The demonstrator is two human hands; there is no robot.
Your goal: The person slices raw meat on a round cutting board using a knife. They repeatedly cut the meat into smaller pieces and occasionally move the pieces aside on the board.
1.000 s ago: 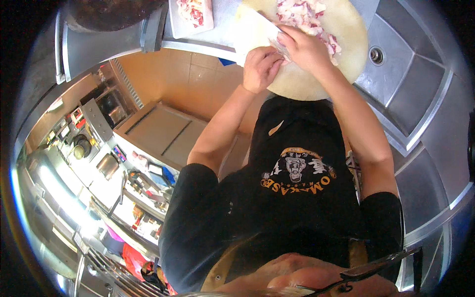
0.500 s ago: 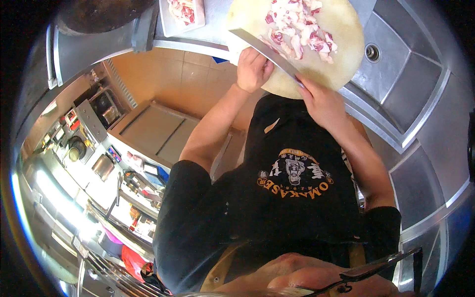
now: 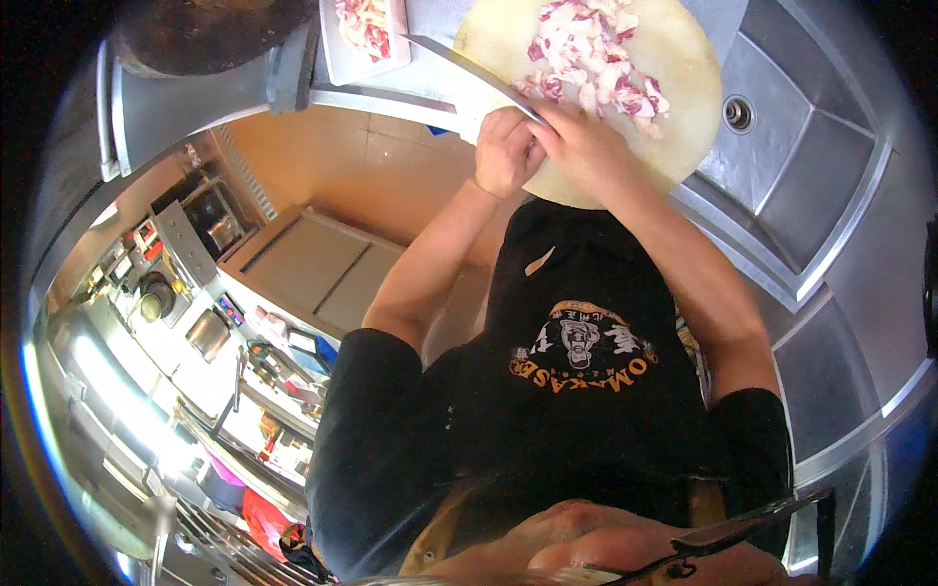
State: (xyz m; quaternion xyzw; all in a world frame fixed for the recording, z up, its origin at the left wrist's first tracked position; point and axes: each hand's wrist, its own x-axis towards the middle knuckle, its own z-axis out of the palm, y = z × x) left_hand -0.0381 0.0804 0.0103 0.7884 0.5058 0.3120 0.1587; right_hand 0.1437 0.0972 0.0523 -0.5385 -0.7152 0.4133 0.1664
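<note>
A knife (image 3: 469,74) is in my right hand (image 3: 584,148), its long blade pointing up and left past the board's edge. My left hand (image 3: 506,156) is closed at the board's near left edge, right beside the knife's handle end and my right hand. Whatever its fingers may hold is hidden. Under both hands lies a round, pale yellow cutting board (image 3: 684,68). Several chopped pieces of raw meat (image 3: 591,59), pink-red with pale skin or fat, are spread over its far half. Beyond the blade tip stands a white tray (image 3: 340,66) with more raw meat in it.
A steel sink (image 3: 811,146) with a round drain (image 3: 738,114) lies right of the board. At the far left is a large dark pan (image 3: 200,34). The steel counter's edge (image 3: 381,103) runs left from the board. Shelves with kitchenware stand farther left.
My right hand has moved left and up with the knife, close against my left hand. The blade now reaches over to the white tray. My left hand has shifted slightly right and nearer me.
</note>
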